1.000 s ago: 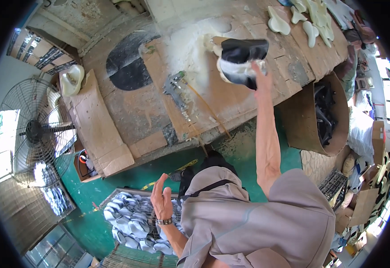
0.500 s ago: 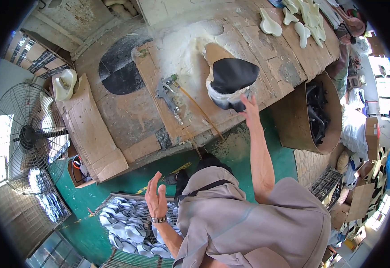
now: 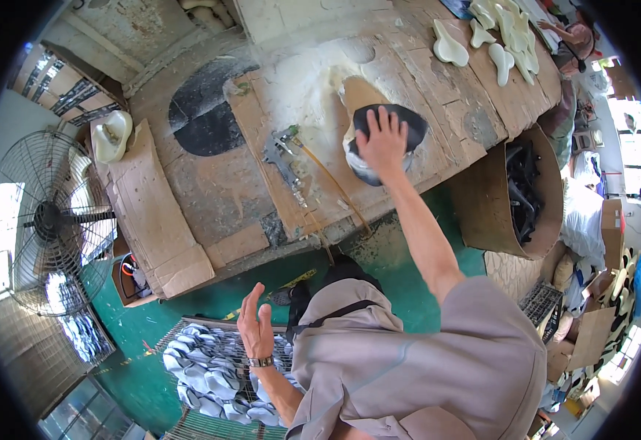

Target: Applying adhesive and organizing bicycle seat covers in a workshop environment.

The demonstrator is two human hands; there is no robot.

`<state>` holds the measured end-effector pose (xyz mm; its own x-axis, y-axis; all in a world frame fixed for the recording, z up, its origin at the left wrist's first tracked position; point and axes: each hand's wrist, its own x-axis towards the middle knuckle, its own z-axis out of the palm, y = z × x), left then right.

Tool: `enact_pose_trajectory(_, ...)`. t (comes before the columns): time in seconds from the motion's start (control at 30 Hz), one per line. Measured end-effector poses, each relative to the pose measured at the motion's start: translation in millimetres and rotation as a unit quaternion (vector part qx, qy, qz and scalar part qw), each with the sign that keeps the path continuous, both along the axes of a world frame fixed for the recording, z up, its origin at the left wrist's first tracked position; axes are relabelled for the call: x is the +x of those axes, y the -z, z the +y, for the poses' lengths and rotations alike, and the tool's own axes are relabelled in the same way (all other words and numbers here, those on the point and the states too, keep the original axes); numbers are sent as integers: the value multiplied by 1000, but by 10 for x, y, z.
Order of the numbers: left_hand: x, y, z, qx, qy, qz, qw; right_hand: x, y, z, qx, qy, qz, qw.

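My right hand rests palm down, fingers spread, on a smooth black cover piece on the bench. Whitish residue coats the block or stack beneath the piece; a bare brown board shows just behind it. To the left, a metal spray gun with a yellow-brown hose lies on cardboard. My left hand, with a wristwatch, is held in the air near my body, fingers stretched and holding nothing. Beside it, many grey-white curved pieces lie on a wire rack.
Cream saddle-shaped foams lie at the bench's far right. A large cardboard drum with black pieces stands right of the bench. A caged fan and a cream shell are at left. Another person is at the far right.
My right hand has moved from the near edge of the black piece up onto its top and now lies flat there. My left hand has hardly moved.
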<state>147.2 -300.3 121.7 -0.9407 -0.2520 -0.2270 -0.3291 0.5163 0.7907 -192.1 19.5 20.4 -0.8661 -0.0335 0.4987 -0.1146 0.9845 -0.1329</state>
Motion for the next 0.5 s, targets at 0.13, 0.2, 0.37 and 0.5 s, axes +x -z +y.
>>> enact_pose_trajectory(0.13, 251, 32, -81, 26, -50, -2, 998, -81, 155, -134, 56, -7, -50, 997)
enact_pose_trajectory(0.2, 274, 103, -123, 38, -66, 11, 997, -88, 223, -80, 54, -21, -17, 998)
enact_pose_trajectory(0.37, 685, 123, -366, 42, -120, 38, 991, -48, 284, -160, 69, -26, -29, 997)
enact_pose_trajectory(0.5, 1161, 38, -674, 36, -174, 48, 983, -80, 569, -132, 166, -85, 79, 979)
